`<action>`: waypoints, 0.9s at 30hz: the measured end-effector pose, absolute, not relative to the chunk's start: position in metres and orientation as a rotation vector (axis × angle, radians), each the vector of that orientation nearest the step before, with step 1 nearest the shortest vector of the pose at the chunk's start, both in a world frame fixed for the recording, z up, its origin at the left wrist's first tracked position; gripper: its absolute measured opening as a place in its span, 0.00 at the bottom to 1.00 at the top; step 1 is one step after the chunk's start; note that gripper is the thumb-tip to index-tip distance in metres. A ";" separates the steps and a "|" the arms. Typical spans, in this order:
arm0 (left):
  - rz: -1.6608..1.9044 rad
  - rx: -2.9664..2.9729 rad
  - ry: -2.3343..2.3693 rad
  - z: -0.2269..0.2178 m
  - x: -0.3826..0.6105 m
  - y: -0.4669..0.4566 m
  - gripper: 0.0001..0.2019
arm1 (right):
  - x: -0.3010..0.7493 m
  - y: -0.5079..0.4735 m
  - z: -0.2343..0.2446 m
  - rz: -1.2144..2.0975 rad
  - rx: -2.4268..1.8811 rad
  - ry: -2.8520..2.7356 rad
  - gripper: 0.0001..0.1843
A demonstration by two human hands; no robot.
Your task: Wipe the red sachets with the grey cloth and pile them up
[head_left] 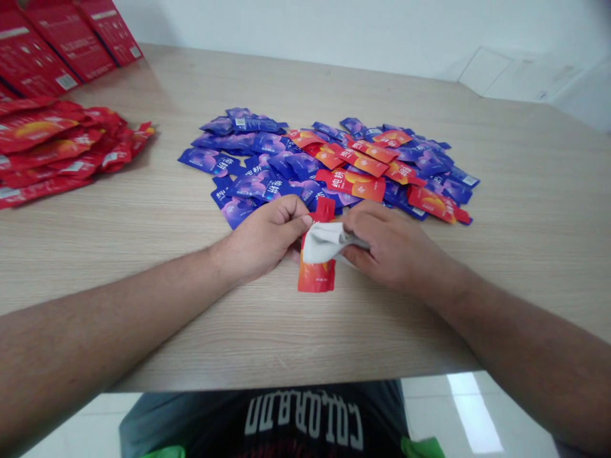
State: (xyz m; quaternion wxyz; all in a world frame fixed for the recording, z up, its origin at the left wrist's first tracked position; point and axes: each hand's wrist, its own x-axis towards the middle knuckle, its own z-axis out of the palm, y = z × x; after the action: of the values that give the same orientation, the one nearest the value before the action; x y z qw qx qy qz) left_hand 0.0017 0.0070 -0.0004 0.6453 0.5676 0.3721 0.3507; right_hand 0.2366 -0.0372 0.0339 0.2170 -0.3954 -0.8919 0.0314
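Between my hands, above the near part of the table, is a red and orange pouch (316, 277) with a narrow top. My left hand (272, 232) pinches its left edge, thumb towards the front. My right hand (386, 245) is closed on a folded whitish cloth (322, 245), which lies across the middle of the pouch and hides part of its print. Just beyond my hands spreads a pile of blue-purple pouches (252, 184), with several red-orange pouches (356, 184) on top of its right half.
A stack of larger red packets (57, 149) lies at the left. Behind it stand red boxes (62, 41) in the back left corner. The wooden table (229, 343) ends in front of my lap, and a white wall (334, 35) borders its far side.
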 end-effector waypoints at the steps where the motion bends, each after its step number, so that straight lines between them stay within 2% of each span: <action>1: 0.794 1.306 0.847 -0.001 0.001 0.007 0.10 | 0.235 -0.040 0.035 0.133 -1.033 -2.538 0.02; 6: 0.784 1.321 0.836 0.000 -0.001 0.008 0.09 | 0.233 -0.050 0.045 0.308 -0.822 -2.741 0.09; 10: 0.788 1.280 0.831 0.001 0.001 0.007 0.11 | 0.239 -0.040 0.041 0.080 -1.102 -2.509 0.04; 13: 0.779 1.274 0.841 0.001 0.002 0.006 0.10 | 0.241 -0.034 0.036 0.033 -1.173 -2.371 0.05; 16: 0.779 1.274 0.838 0.001 0.002 0.005 0.09 | 0.237 -0.038 0.037 0.151 -1.047 -2.514 0.02; 20: 0.770 1.292 0.817 0.001 0.001 0.005 0.10 | 0.234 -0.047 0.044 0.380 -0.844 -2.745 0.08; 24: 0.776 1.289 0.815 0.000 0.001 0.006 0.11 | 0.239 -0.041 0.042 0.184 -1.063 -2.590 0.04; 27: 0.765 1.278 0.829 0.000 0.001 0.006 0.10 | 0.242 -0.033 0.035 0.050 -1.191 -2.386 0.06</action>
State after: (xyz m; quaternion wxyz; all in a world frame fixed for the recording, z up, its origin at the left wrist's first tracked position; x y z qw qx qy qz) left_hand 0.0013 0.0060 -0.0001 0.6583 0.5643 0.3660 0.3379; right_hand 0.2417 -0.0333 0.0350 0.2350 -0.4340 -0.8695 0.0184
